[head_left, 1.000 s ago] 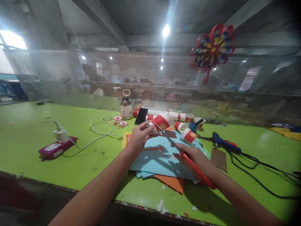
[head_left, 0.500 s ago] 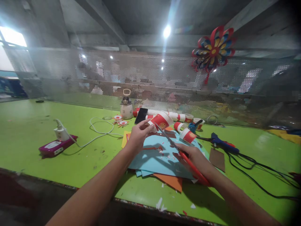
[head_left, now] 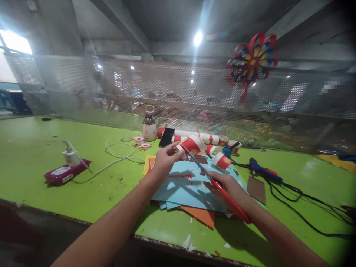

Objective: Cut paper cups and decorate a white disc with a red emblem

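Left hand (head_left: 164, 163) pinching a tilted red-and-white paper cup (head_left: 194, 143) above light-blue sheets (head_left: 180, 193); right hand (head_left: 231, 185) wrapped round red-handled scissors (head_left: 225, 193) angled up to the cup.

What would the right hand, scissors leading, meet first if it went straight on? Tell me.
Probably the cup held by the left hand. The scissors in the right hand point at it, tips overlapping it in view; depth leaves contact unclear.

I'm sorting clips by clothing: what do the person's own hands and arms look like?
The left hand and the right hand wear no gloves. The forearms are bare as far as they show, with no sleeves in view, and no watch or bracelet appears on either wrist.
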The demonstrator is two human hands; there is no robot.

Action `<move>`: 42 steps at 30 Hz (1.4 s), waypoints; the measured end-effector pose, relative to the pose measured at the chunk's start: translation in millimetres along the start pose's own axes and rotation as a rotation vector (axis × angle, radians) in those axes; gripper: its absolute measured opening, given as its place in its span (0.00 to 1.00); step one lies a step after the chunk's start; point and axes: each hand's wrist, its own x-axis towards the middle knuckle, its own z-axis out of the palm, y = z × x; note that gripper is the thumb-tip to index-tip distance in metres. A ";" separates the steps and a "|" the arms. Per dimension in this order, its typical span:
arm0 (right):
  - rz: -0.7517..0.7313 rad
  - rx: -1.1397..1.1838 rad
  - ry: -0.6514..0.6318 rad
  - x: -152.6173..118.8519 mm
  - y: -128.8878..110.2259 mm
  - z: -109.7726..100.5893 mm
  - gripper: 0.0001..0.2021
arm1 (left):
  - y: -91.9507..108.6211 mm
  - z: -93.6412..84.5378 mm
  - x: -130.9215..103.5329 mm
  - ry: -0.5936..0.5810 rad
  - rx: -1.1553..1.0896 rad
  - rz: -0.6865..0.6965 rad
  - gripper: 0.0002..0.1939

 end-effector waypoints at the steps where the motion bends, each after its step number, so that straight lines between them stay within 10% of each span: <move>1: 0.001 -0.003 0.005 -0.7 -1.8 0.3 0.17 | -0.3 -0.1 0.2 -0.002 -0.001 0.002 0.27; 18: -0.012 -0.024 0.014 -1.5 -5.8 -3.4 0.18 | 8.0 -0.6 2.1 -0.022 -0.144 -0.122 0.12; 42: 0.046 0.011 -0.034 0.7 1.3 -5.4 0.17 | 7.4 -4.0 2.3 -0.018 0.067 -0.038 0.18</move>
